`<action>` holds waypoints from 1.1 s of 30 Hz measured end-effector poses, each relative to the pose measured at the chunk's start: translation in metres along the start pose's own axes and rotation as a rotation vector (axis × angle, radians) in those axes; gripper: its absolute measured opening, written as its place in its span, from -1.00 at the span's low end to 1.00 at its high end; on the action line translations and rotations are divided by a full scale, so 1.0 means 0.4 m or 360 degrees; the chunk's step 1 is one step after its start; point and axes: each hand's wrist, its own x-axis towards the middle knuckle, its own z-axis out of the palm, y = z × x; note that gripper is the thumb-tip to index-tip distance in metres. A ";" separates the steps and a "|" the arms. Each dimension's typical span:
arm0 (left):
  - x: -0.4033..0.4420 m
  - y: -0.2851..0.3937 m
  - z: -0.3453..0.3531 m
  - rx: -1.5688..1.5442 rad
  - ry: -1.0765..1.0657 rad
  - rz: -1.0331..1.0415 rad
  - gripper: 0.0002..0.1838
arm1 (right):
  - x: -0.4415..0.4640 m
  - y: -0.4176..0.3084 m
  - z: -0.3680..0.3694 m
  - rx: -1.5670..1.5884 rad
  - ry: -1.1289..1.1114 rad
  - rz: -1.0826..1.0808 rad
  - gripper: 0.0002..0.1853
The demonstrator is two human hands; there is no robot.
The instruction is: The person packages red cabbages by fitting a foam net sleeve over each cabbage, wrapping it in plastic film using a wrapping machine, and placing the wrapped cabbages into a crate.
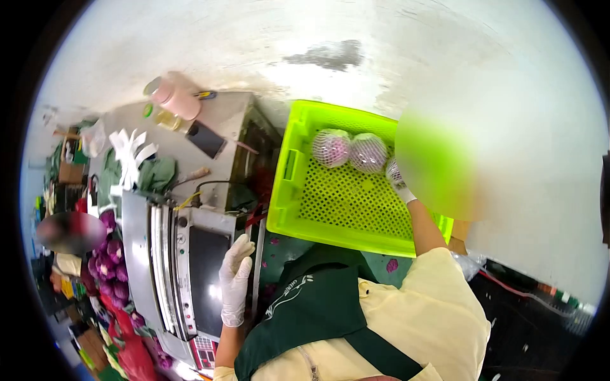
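Inside the lime-green plastic crate (330, 240), two purple cabbages in white netting lie side by side: one cabbage (332, 148) at the corner, another cabbage (368, 153) beside it. My gloved right hand (400, 184) reaches into the crate and is closed on a third netted cabbage (393, 170), in line with the others. A blurred patch hides part of that hand and crate. My gloved left hand (235, 282) is held above the edge of the wrapping machine (210, 279), fingers extended and thumb apart, holding nothing.
A steel table (219, 111) carries a pink bottle (178, 100), a phone (206, 139) and a small jar (166, 119). Loose purple cabbages (111, 267) are piled beyond the machine. A red keypad (204, 352) sits near its lower end. The wall borders the crate's far side.
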 end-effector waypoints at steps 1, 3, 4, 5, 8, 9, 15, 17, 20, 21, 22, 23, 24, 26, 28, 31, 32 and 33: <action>-0.004 0.010 0.000 -0.0070 -0.0017 -0.0090 -0.49 | 0.036 0.013 0.030 0.0064 -0.0112 0.0015 -0.42; -0.016 -0.002 0.010 -0.0204 -0.0024 -0.0083 -0.51 | 0.026 0.010 0.097 -0.0523 -0.0437 -0.0282 -0.66; -0.021 0.002 -0.005 -0.0164 -0.0041 -0.0078 -0.50 | 0.018 -0.008 0.135 -0.0670 -0.0440 -0.0119 -0.74; -0.036 0.016 -0.011 -0.0125 -0.0024 -0.0062 -0.49 | 0.006 -0.027 0.172 -0.0821 -0.0455 0.0043 -0.76; -0.096 -0.027 -0.053 -0.0245 0.0119 -0.0023 -0.46 | -0.030 0.004 0.275 -0.1539 -0.0271 -0.0496 -0.81; -0.119 -0.055 -0.065 -0.0209 0.0190 0.0048 -0.45 | -0.019 -0.003 0.284 -0.1976 -0.0155 -0.0973 -0.77; -0.258 -0.048 -0.157 -0.0098 0.0482 0.0286 -0.41 | -0.450 0.449 0.660 -0.2155 -0.1048 -0.2015 -0.54; -0.302 -0.034 -0.216 -0.0030 0.0640 0.0384 -0.41 | -0.494 0.605 0.717 -0.2384 -0.1586 -0.2339 -0.56; -0.391 -0.051 -0.354 0.0118 0.0962 0.0585 -0.44 | -0.531 0.816 0.740 -0.2409 -0.1833 -0.2039 -0.61; -0.420 -0.066 -0.412 0.0052 0.1097 0.0611 -0.43 | -0.518 0.860 0.741 -0.2506 -0.1747 -0.1876 -0.61; -0.449 -0.087 -0.482 -0.0007 0.1222 0.0633 -0.43 | -0.501 0.905 0.736 -0.2590 -0.1650 -0.1703 -0.61; -0.472 -0.109 -0.561 -0.0084 0.1360 0.0653 -0.41 | -0.479 0.943 0.728 -0.2620 -0.1440 -0.1599 -0.62; -0.491 -0.127 -0.649 -0.0166 0.1499 0.0674 -0.39 | -0.434 0.958 0.732 -0.2636 -0.1510 -0.1394 -0.61; -0.517 -0.138 -0.833 -0.0241 0.1715 0.0724 -0.35 | -0.454 0.979 0.744 -0.2819 -0.1245 -0.1649 -0.59; -0.496 -0.220 -1.049 -0.0386 0.1953 0.0651 -0.25 | -0.429 0.974 0.743 -0.2816 -0.1223 -0.1533 -0.59; -0.371 -0.322 -1.367 0.0216 0.2297 0.0474 -0.05 | -0.418 0.965 0.729 -0.2679 -0.1111 -0.1510 -0.65; -0.330 -0.336 -1.454 0.0465 0.2321 0.0376 0.02 | -0.446 0.961 0.730 -0.2686 -0.1081 -0.1479 -0.67; -0.296 -0.294 -1.488 0.0678 0.2448 0.0140 0.09 | -0.449 0.961 0.726 -0.2632 -0.1077 -0.1532 -0.69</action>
